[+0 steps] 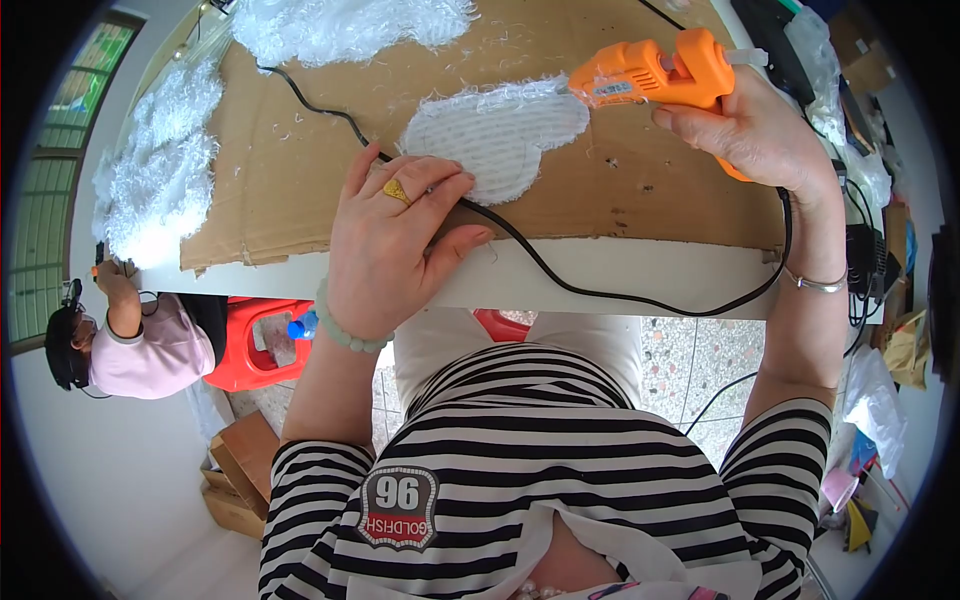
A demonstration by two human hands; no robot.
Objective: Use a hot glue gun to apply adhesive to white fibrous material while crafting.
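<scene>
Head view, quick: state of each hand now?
Left hand: fingers partly bent over the black cord, beside the white shaggy-edged fabric piece; can't tell if gripping.
Right hand: closed, holding the orange glue gun.

Fabric (480, 135) lies on cardboard (620, 195) atop the table (640, 265).

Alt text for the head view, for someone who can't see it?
The right hand holds an orange glue gun, its tip at the right end of a white fuzzy piece lying on brown cardboard. The left hand rests at the piece's lower left, a black cord passing beneath it.
</scene>
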